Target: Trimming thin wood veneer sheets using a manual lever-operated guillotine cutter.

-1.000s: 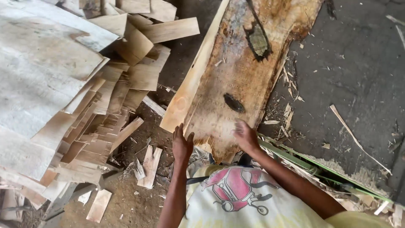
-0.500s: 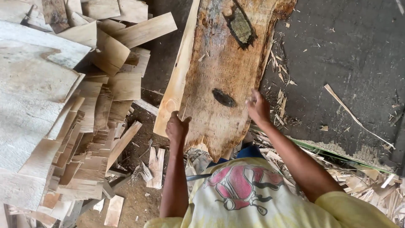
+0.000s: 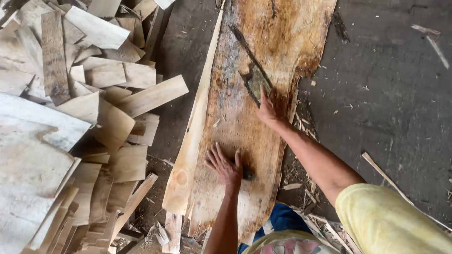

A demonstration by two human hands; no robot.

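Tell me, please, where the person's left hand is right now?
In the head view, the left hand lies flat on the lower part of the brown wood slab.

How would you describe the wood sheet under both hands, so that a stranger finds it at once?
On the dark floor, right of the heap of pale offcuts, lies one long sheet. The left hand and right hand press flat on it. Unlike the small pale pieces, it is orange-brown with ragged edges and a dark hole.
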